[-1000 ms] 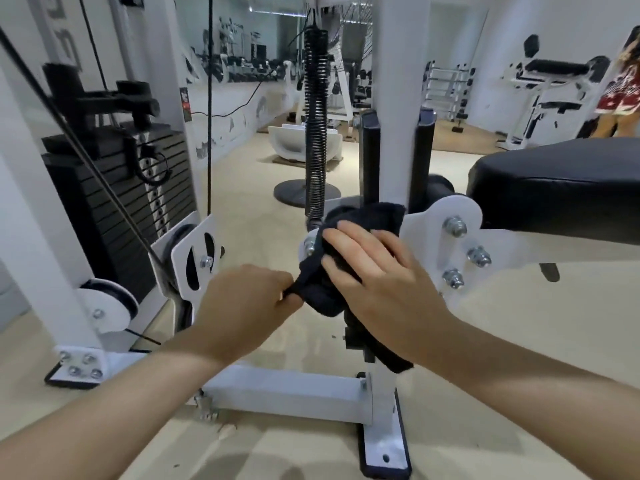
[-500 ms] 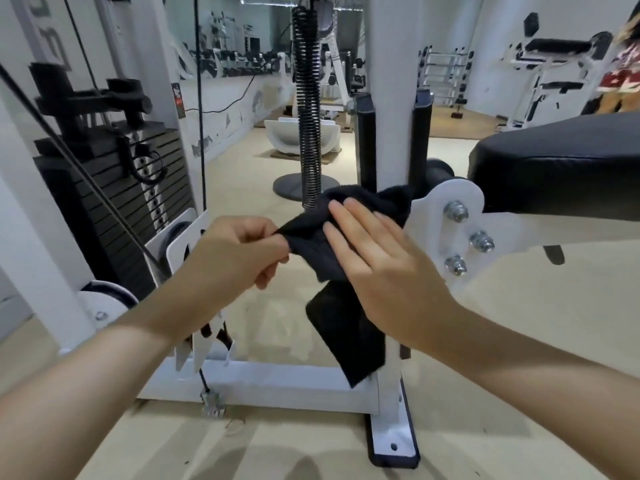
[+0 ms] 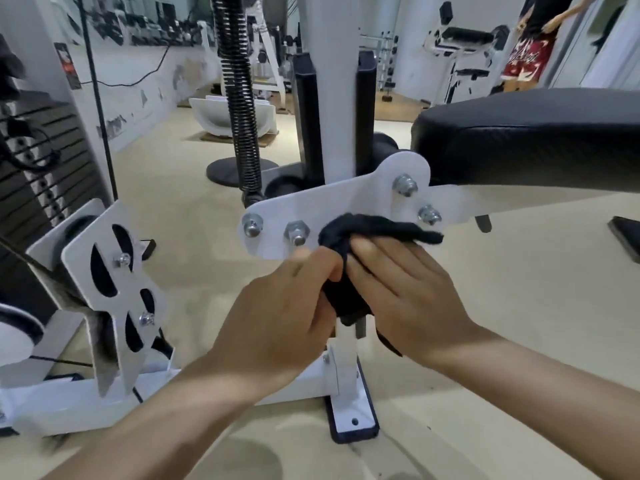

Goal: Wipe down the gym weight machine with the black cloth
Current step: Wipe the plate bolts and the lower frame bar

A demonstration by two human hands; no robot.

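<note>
The black cloth point(image 3: 367, 233) is bunched up against the lower edge of the white bolted bracket plate point(image 3: 349, 202) of the weight machine. My left hand point(image 3: 287, 313) pinches the cloth's left side, fingers curled around it. My right hand point(image 3: 405, 289) lies over the cloth's right side with fingers extended, pressing it toward the plate. Part of the cloth hangs down between my hands and is mostly hidden. The white upright post point(image 3: 327, 81) rises behind the plate, and the black padded seat point(image 3: 526, 143) sits to the right.
A black weight stack point(image 3: 38, 174) and a white pulley bracket point(image 3: 110, 292) stand at left, with a cable point(image 3: 98, 98) running up. A coiled black spring point(image 3: 239, 91) hangs behind the plate. The machine's white base foot point(image 3: 351, 414) rests on the tan floor. A person point(image 3: 526, 43) stands at far right.
The cloth went from spread between my hands at the post to bunched up against the bracket plate. Both hands came together, and the view moved closer and lower.
</note>
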